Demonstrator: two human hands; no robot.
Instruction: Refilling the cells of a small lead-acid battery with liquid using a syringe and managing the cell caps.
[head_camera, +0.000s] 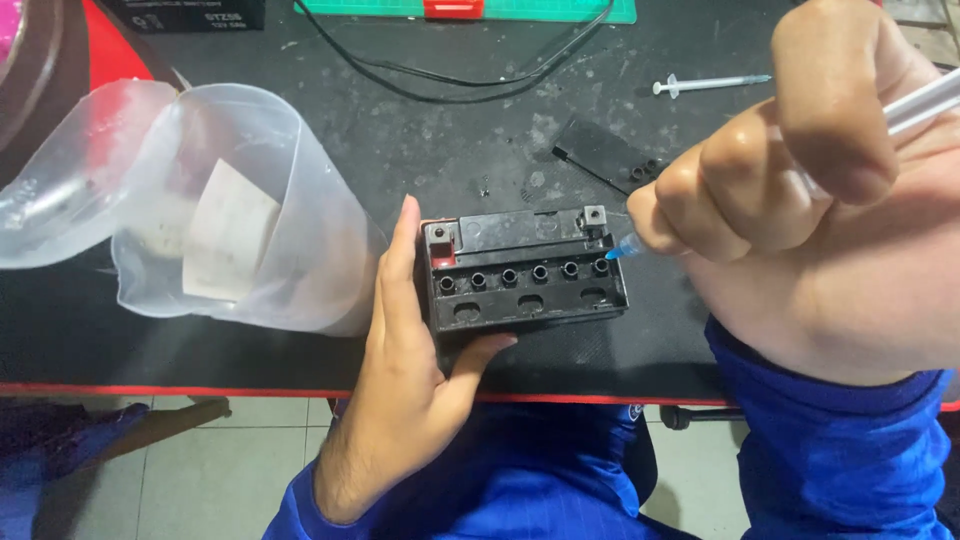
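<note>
Top view of a small black battery (525, 277) lying near the front edge of the dark surface (420, 140), its six filler holes uncovered in a row. The left hand (405, 385) is partly open and braces the battery, fingers flat along its left side and thumb against the front face. The right hand (800, 200) is closed around a clear syringe (905, 112), whose blue tip (628, 247) sits just at the rightmost hole. The black cap strip (605, 155) lies apart behind the battery, so the opening step appears done; the work seems to stand at one end hole (liquid level inside the cells cannot be seen), with five other holes possibly left. A second syringe (710, 83) and a clear plastic bag (215, 215) lie nearby.
</note>
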